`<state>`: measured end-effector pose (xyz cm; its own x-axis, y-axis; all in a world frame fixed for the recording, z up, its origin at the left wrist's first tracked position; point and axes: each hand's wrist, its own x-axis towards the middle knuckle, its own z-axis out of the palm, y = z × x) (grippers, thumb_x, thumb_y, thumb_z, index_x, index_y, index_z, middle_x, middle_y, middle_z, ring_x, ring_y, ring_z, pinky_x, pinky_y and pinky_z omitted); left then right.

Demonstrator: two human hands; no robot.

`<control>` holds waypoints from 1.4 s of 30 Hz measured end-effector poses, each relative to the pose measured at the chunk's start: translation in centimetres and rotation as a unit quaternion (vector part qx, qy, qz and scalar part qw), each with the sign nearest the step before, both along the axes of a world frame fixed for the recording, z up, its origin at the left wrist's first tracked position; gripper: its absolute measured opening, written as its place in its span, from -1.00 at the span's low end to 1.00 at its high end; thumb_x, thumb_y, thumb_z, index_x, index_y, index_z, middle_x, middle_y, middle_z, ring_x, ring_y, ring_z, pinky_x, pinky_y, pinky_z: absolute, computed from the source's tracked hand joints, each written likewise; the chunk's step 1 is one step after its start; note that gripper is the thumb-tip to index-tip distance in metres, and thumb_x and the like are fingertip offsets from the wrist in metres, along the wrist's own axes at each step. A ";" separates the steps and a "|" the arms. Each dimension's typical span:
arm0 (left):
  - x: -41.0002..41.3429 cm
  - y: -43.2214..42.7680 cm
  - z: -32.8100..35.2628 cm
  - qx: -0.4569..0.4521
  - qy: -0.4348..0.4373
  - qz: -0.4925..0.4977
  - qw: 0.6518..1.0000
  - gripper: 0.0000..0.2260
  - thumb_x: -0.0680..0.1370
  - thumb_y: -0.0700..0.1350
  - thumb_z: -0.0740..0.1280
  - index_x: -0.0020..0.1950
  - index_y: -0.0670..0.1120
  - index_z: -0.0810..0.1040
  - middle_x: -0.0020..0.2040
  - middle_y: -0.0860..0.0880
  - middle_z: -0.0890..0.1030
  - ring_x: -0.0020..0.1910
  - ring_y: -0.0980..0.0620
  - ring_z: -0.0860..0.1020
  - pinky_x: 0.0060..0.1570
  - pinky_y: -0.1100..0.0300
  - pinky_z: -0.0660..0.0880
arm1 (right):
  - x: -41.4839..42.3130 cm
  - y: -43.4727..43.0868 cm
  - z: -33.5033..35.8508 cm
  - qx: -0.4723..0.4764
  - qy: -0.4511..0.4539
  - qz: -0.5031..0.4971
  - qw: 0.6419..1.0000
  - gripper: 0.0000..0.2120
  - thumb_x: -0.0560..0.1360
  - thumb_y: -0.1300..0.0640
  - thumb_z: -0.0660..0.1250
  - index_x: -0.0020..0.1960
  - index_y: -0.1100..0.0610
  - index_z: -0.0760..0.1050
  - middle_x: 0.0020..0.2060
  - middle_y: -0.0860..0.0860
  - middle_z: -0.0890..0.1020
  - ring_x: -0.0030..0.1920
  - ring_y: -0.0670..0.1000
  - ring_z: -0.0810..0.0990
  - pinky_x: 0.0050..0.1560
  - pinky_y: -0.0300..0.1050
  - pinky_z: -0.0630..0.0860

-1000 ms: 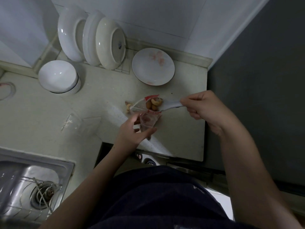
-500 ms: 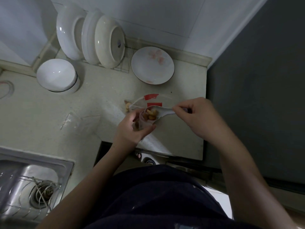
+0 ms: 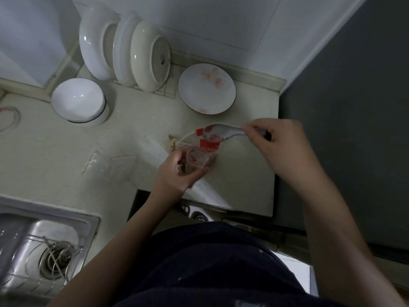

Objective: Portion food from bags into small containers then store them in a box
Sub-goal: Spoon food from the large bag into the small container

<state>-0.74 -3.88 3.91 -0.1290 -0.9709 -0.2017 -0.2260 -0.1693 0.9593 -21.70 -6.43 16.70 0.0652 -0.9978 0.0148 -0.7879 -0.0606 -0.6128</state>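
Though clear, cup (image 3: 195,161) in left hand (image 3: 174,176)

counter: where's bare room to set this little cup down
Bare counter lies right of the left hand, toward the edge, and between the white bowl and the snack bag. Crowded at the back: racked plates, floral plate. A clear plastic item lies left of that hand.

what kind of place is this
Most likely a small home kitchen: a steel sink set in the countertop, white plates standing on edge in a wire rack, and a white bowl beside them.
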 end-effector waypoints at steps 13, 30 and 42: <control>0.6 -0.1 -0.3 -0.014 0.001 0.028 1.000 -0.66 0.36 0.14 0.46 0.11 0.21 0.53 -0.01 0.25 0.63 -0.03 0.32 0.57 -0.19 0.46 0.49 | 5.7 -4.8 -4.0 -0.047 0.367 0.298 0.880 -0.79 0.57 0.28 0.13 0.02 0.18 0.54 -0.12 0.10 0.60 -0.12 0.11 0.60 -0.29 -0.09 0.29; 1.9 0.3 -1.4 0.014 -0.009 0.035 0.999 -0.59 0.30 0.21 0.44 0.12 0.20 0.52 0.02 0.13 0.62 -0.06 0.27 0.57 -0.20 0.24 0.55 | 7.9 -6.9 -9.2 0.094 0.383 0.312 0.864 -0.83 0.45 0.31 0.20 -0.32 0.24 0.40 -0.39 0.04 0.35 -0.30 0.06 0.37 -0.28 -0.11 0.30; 1.9 0.5 -1.0 -0.003 -0.044 0.009 0.999 -0.67 0.41 0.06 0.49 -0.01 0.41 0.45 -0.04 0.22 0.61 -0.04 0.39 0.53 -0.22 0.45 0.49 | 4.2 -7.5 -9.9 0.336 0.251 0.107 0.902 -0.89 0.48 0.33 0.27 -0.16 0.19 0.54 -0.24 0.13 0.61 -0.28 0.07 0.55 -0.23 -0.24 0.47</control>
